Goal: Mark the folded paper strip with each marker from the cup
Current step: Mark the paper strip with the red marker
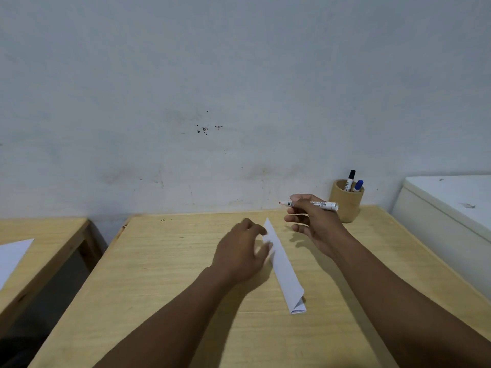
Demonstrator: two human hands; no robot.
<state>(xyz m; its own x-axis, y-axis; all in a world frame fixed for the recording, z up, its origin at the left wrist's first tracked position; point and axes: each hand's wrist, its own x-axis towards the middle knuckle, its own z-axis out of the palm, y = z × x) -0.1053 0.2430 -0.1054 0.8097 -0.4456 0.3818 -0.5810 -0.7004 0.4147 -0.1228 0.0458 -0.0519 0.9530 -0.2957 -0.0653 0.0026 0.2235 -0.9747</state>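
A white folded paper strip (284, 269) lies diagonally on the wooden table (164, 282). My left hand (240, 252) rests at its left edge, fingers touching the far part of the strip. My right hand (314, 221) hovers above the table behind the strip and holds an uncapped red marker (326, 205) level, its red tip pointing left. Its cap is not visible. A round wooden cup (346, 207) stands at the back right against the wall, with a black-capped marker (350, 179) and a blue-capped marker (358, 185) in it.
A grey wall rises right behind the table. A white cabinet or appliance (446, 208) stands close on the right. A second wooden table (39, 251) with a white sheet (12, 256) sits to the left across a dark gap.
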